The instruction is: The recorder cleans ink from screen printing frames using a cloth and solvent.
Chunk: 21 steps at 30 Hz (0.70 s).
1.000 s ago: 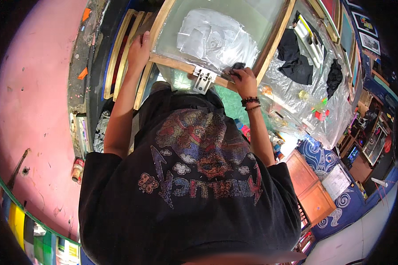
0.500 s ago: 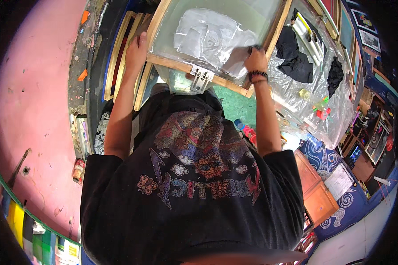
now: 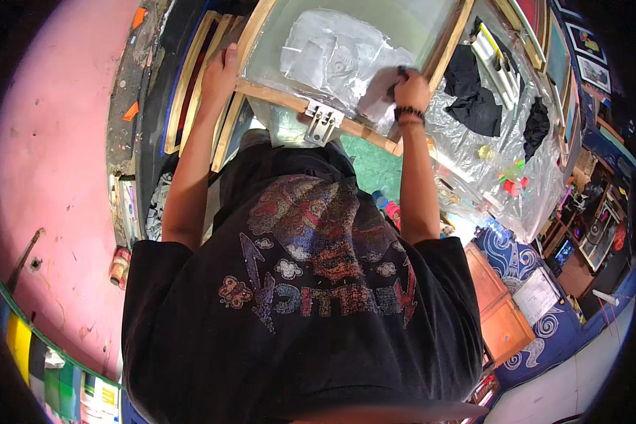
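A wooden-framed printing screen (image 3: 275, 97) lies in front of me, with a metal hinge clamp (image 3: 323, 121) at the middle of its near rail. Whitish-grey patches with a dark eye-like drawing (image 3: 341, 65) show on its translucent mesh. My left hand (image 3: 220, 76) is closed around the left rail near its front corner. Over the mesh's near right part, my right hand (image 3: 411, 93) is closed, a dark bit showing at its fingertips. What it holds I cannot make out. A shadow falls on the mesh beside it.
More wooden frames (image 3: 189, 85) stand at the left. To the right, clear plastic sheeting (image 3: 466, 152) covers a surface bearing black cloth pieces (image 3: 477, 106), white tubes (image 3: 498, 63) and a red-capped bottle (image 3: 512, 187). A pink wall or board (image 3: 56, 177) curves along the far left.
The right hand has shifted slightly inward over the mesh, away from the right rail. The left hand keeps its grip on the frame. The whole view has shifted a little.
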Each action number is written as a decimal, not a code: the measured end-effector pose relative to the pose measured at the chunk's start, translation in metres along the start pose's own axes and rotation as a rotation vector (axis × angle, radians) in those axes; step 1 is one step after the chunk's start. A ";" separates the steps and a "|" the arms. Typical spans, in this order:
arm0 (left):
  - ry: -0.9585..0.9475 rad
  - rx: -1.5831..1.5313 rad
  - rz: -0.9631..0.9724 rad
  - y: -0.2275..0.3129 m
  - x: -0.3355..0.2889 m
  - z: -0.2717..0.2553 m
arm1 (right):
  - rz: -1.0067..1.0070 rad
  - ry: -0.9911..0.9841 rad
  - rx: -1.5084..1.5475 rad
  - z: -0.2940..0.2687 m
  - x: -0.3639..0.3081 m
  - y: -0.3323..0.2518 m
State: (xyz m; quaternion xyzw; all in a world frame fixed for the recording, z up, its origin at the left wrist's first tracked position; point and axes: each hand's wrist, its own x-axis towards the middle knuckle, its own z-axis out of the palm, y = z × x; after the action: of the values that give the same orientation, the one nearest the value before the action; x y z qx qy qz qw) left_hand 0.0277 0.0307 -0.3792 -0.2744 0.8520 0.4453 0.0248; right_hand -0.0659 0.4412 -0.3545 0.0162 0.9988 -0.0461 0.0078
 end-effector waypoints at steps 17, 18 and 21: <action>0.017 -0.007 0.015 -0.003 0.003 0.004 | 0.043 -0.122 -0.196 0.002 0.019 0.010; 0.004 -0.015 0.010 0.003 0.002 0.006 | 0.058 -0.122 -0.196 0.001 0.018 0.015; 0.006 -0.019 -0.006 -0.003 0.001 0.001 | 0.032 -0.287 -0.195 -0.003 0.003 0.005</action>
State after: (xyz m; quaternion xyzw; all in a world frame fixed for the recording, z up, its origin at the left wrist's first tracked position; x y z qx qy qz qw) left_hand 0.0282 0.0300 -0.3820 -0.2786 0.8469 0.4524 0.0209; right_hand -0.0692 0.4462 -0.3524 0.0244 0.9868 0.0493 0.1526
